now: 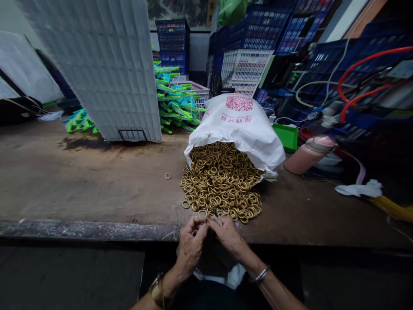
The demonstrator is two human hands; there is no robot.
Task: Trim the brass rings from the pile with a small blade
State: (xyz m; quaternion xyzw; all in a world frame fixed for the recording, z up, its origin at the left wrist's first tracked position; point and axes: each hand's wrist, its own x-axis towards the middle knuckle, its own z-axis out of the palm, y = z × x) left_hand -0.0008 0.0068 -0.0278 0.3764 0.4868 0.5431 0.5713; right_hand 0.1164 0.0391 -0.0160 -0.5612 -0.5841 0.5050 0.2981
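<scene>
Gold rings (219, 185) heaped at sack (235, 125), left hand (191, 243), right hand (229, 237) alongside

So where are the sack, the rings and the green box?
Sack (237, 128): head view, its white upper side.
Rings (222, 189): head view, middle of the pile.
Green box (286, 137): head view, its side.

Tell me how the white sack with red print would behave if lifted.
The white sack with red print would probably flop, as its walls sag and crease. It is likely heavy, given the many round gold-coloured rings filling its mouth. Lifting could spill more, since that mouth gapes open.
</scene>
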